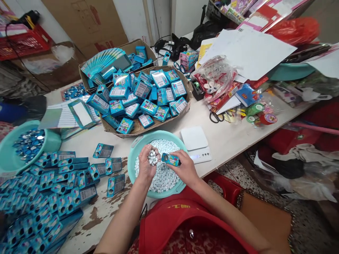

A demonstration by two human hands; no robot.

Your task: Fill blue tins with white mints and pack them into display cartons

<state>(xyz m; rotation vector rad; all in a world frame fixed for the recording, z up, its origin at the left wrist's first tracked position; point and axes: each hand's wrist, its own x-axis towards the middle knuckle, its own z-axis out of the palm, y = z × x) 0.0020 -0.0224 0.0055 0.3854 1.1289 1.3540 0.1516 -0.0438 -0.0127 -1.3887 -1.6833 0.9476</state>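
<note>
My left hand (146, 164) is cupped around a clump of small white candies (153, 158), above the turquoise basin (131, 159). Many more white candies (165, 176) fill that basin. Held in my right hand (186, 168) is a small blue candy box (171, 159), tilted so that the round hole at its end faces the candies in my left hand. The two hands are close together but apart.
A cardboard tray (120, 133) heaped with blue boxes stands behind the basin. To its right sits a white scale (194, 139). Rows of blue boxes (47, 180) with round holes cover the left side, near another basin (54, 139) of shiny blue pieces. Scissors (216, 117) lie farther right.
</note>
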